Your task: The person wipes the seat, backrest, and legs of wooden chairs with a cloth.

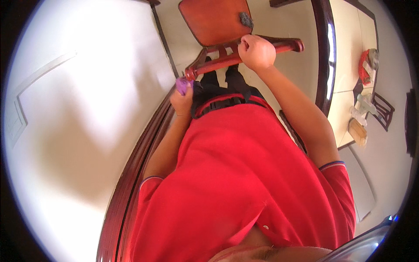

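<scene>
A dark red wooden chair stands before me, its backrest's top rail nearest to my body. My right hand is closed around that rail, right of its middle; the fingers' far side is hidden. At the rail's left end, my left hand grips a crumpled purple cloth, which touches the rounded wooden tip. Beyond the backrest, the orange-brown seat carries a dark grey wad, perhaps a steel wool scouring pad, near its right edge.
A white wall with dark wood trim runs close on my left. To the right is a dark-edged table bearing a red bag, bottles and a brush. Another chair stands beyond it.
</scene>
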The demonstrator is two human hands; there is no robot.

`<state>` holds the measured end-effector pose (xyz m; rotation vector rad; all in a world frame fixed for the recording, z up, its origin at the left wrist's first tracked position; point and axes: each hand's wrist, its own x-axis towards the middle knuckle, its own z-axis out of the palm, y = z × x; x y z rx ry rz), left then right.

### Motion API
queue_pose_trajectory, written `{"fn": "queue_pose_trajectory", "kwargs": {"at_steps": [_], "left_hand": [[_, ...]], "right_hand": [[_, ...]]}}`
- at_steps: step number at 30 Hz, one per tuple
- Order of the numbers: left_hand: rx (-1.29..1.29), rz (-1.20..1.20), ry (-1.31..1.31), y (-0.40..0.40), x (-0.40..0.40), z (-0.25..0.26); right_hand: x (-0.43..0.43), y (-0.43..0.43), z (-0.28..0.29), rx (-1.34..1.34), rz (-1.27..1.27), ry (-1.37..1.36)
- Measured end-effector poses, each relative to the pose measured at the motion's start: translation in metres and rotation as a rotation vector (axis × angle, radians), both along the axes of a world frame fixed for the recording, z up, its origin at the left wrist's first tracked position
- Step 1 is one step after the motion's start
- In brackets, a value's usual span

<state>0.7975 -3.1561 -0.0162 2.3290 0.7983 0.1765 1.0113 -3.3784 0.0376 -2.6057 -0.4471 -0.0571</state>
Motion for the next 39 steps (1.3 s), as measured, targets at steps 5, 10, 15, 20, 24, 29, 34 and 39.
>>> {"fn": "queue_pose_trajectory", "kwargs": {"at_steps": [5,10,15,20,24,29,34,39], "left_hand": [[-0.357,0.086,-0.038,0.002,0.042,0.079],[-0.111,-0.135,0.252,-0.006,0.053,0.091],[-0.024,-0.113,0.255,-0.013,0.065,0.089],[-0.058,-0.116,0.312,-0.002,0.092,0.101],[-0.160,-0.296,0.565,0.027,0.127,0.089],[-0.599,-0.302,0.780,0.057,0.150,0.054],[-0.684,-0.292,0.893,0.056,0.157,0.009],[-0.469,-0.389,1.086,0.036,0.182,-0.058]], "right_hand": [[0.004,-0.005,0.007,0.022,0.009,-0.020],[0.000,-0.002,0.009,0.014,-0.007,0.002],[0.000,-0.003,0.006,0.037,-0.013,-0.010],[0.000,-0.005,0.000,0.053,-0.009,-0.046],[-0.002,-0.004,0.002,0.058,-0.029,-0.045],[-0.001,-0.003,0.006,0.014,-0.021,-0.009],[-0.001,0.000,0.002,0.052,-0.045,-0.078],[-0.003,0.000,0.004,0.005,-0.059,-0.040]]}}
